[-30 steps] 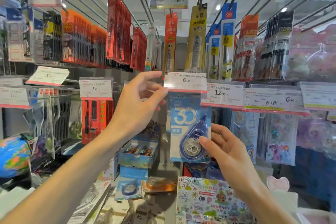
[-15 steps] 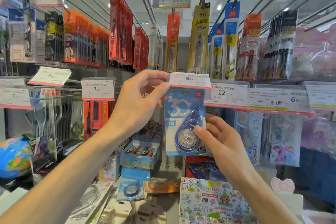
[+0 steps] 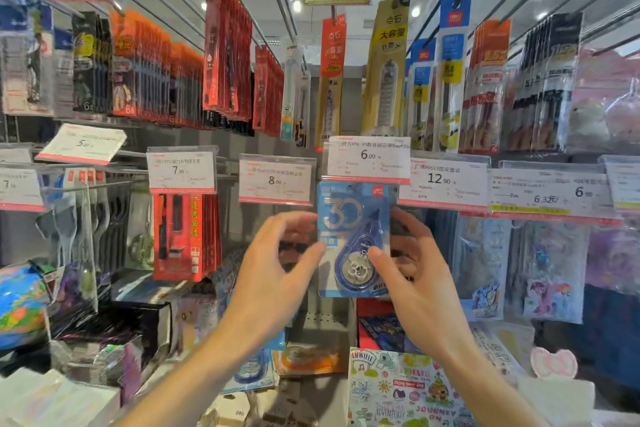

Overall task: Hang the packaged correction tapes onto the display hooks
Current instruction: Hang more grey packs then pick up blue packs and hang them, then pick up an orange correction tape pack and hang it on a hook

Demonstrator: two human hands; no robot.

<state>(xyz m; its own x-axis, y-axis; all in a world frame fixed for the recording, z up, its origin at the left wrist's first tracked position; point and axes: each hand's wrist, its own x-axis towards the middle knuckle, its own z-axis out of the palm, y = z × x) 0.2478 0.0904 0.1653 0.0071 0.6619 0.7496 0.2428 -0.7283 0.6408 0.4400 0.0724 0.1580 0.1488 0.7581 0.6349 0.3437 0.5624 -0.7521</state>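
A blue packaged correction tape [image 3: 346, 218] hangs upright just under the 6.00 price tag [image 3: 369, 159]; its top edge and the hook are hidden behind that tag. My right hand [image 3: 419, 291] pinches the package's lower right side, thumb on the front and fingers behind. Blurred by motion, my left hand [image 3: 273, 277] hovers by the package's left edge with fingers loosely spread and holds nothing. Two more packaged tapes, a blue one [image 3: 249, 371] and an orange one [image 3: 308, 357], lie on the shelf below.
Long metal hooks carrying pen packs [image 3: 228, 45] reach out overhead. Price tags 8.00 [image 3: 277, 180] and 12.90 [image 3: 443, 180] flank the 6.00 tag. A red pack row [image 3: 187, 236] hangs left, a globe [image 3: 20, 302] sits far left, and a patterned box [image 3: 405, 392] stands below.
My left hand let go of the price tag and dropped to beside the package. The tag swung back down. The package rose up under the tag with my right hand.
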